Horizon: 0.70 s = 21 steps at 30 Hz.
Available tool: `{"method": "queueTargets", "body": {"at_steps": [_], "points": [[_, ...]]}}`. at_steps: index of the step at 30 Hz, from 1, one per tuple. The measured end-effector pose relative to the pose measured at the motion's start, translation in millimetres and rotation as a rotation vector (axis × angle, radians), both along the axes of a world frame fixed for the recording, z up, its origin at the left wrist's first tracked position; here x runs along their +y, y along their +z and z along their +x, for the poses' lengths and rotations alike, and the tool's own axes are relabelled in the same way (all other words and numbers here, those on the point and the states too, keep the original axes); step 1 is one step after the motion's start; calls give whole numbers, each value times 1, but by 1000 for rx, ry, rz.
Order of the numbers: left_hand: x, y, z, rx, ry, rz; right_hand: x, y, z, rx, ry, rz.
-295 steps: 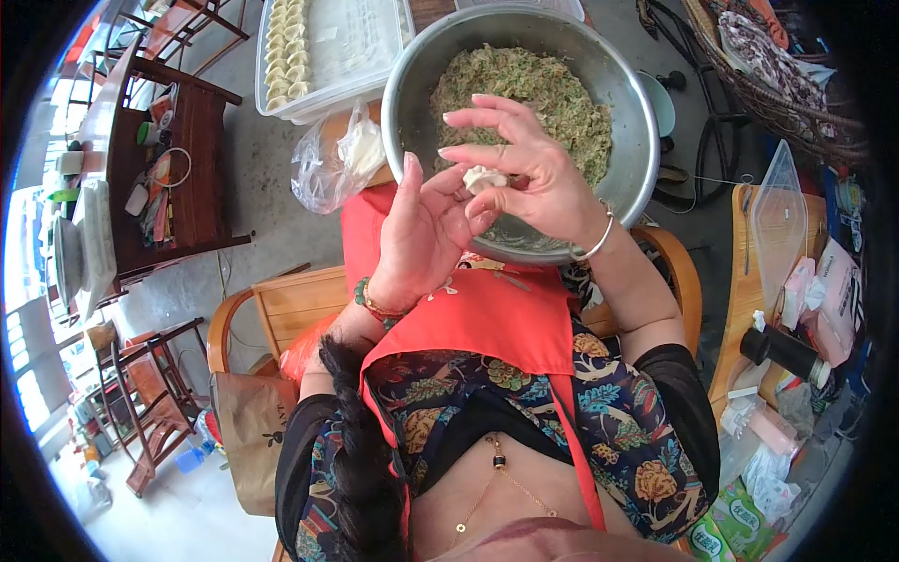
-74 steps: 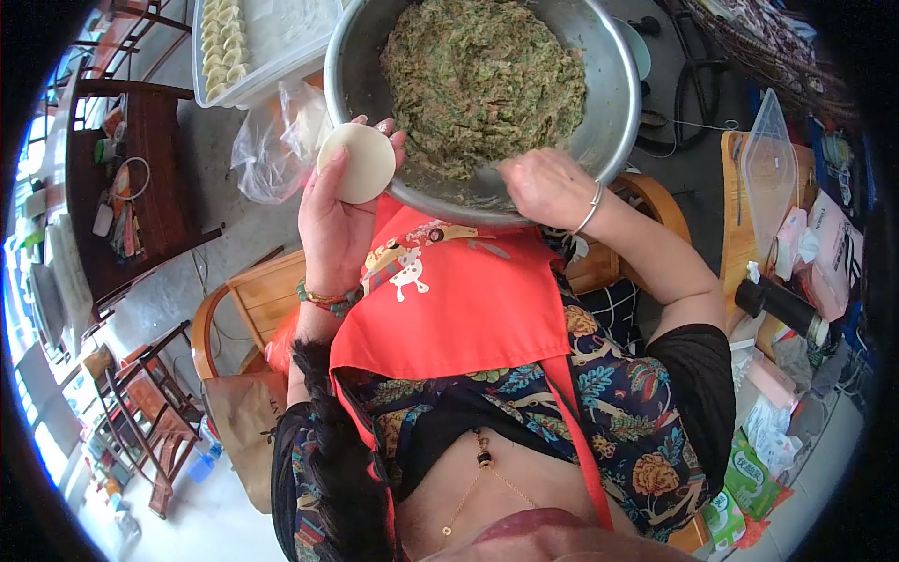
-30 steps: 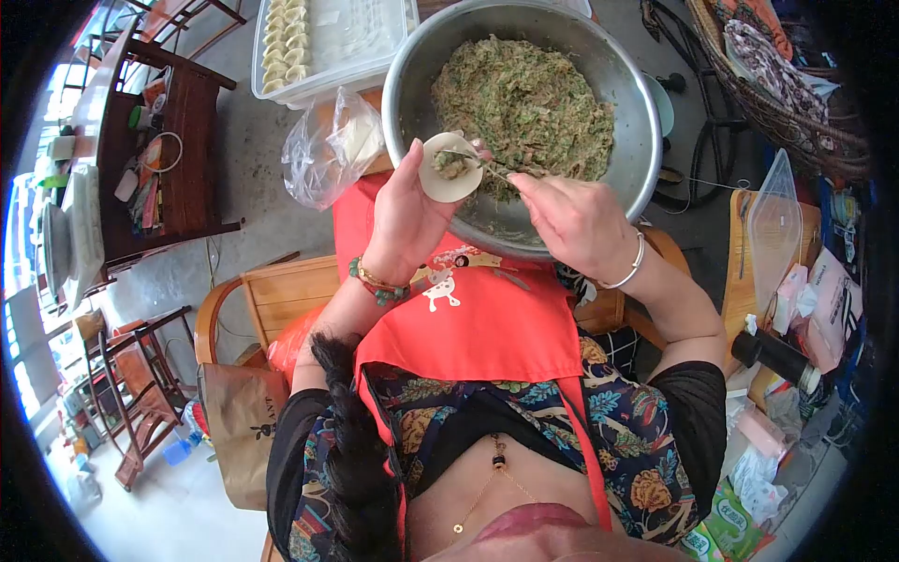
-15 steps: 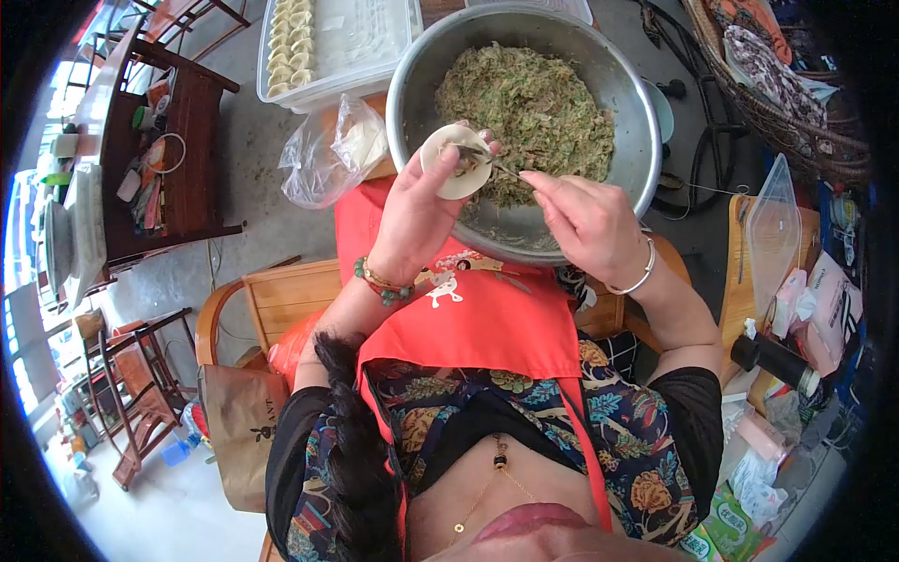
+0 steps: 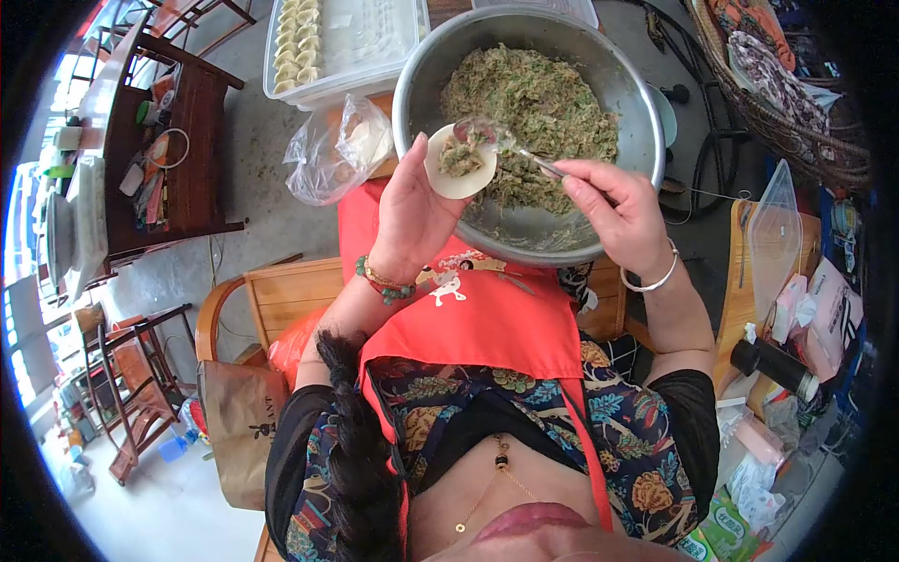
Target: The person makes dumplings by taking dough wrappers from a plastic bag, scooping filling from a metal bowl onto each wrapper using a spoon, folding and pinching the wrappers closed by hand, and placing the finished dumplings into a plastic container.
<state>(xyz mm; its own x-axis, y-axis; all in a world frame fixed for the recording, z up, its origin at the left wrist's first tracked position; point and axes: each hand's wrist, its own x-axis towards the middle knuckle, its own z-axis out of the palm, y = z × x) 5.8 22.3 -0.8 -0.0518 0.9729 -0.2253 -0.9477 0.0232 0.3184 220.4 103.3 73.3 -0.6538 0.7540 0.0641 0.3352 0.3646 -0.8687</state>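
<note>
My left hand [image 5: 412,214] is palm up, with a round dumpling wrapper [image 5: 479,180] resting on its fingers and the thumb raised at the side. A lump of green-flecked filling [image 5: 458,160] lies on the wrapper. My right hand [image 5: 622,212] grips a metal spoon [image 5: 543,163] by the handle; its bowl is just above the wrapper's upper edge. Both hands are over the near left part of a large steel basin [image 5: 641,98], which holds a big mound of the same chopped filling [image 5: 529,98].
Rows of folded dumplings [image 5: 298,42] sit in a clear plastic tray [image 5: 370,47] at the upper left. A plastic bag [image 5: 328,155] with pale wrappers lies below it. On the right are a wicker basket [image 5: 805,140] and a black flask [image 5: 773,367].
The spoon has moved right and up, off the middle of the wrapper, leaving a lump of filling there. My left thumb has lifted away from the wrapper.
</note>
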Motion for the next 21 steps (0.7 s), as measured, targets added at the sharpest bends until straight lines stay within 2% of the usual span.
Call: {"method": "queueTargets", "body": {"at_steps": [2,9,11,15,17,21], "points": [[0,0,1,38,9,-62,-1,-2,-2,11,60,47],[2,1,6,109,-66,-38,-1,-9,-3,-66,86,118],[3,4,8,126,15,-170,-2,-1,-2,-64,33,89],[3,1,5,114,5,-110,-4,1,0,-24,56,117],[2,2,5,88,-66,-26,-5,-9,0,-112,114,99],[3,-1,6,97,-72,-46,-3,-3,2,-101,82,22]]}}
